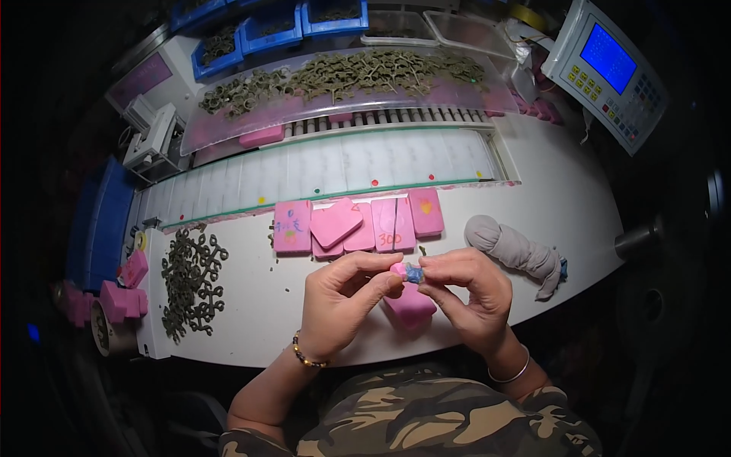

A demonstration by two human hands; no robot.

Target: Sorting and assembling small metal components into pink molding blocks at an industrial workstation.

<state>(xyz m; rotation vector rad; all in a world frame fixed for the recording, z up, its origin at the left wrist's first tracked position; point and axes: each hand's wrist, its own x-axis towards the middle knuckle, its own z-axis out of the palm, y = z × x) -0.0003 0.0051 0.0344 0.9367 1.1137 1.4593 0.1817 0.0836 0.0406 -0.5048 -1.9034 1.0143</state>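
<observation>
My left hand [335,301] is closed, its thumb and fingertips pinching a small pink piece [397,270]. Against it sits a small blue piece [413,274], gripped in the fingertips of my right hand [474,298]. The two pieces touch, but I cannot tell whether they are joined. Just below the fingers, partly covered by them, a pink block [412,308] lies on the white table [251,305]. Beyond my hands stands a row of pink blocks, among them a marked block [292,228], a tilted block [336,223] and a block with a dark band [403,221].
A pile of small dark green metal parts [190,282] lies at the left. A rolled grey cloth bundle [514,247] is at the right. Behind are a green-edged conveyor [304,171], a clear tray [266,122] of parts, blue bins [263,32] and a control panel [609,68].
</observation>
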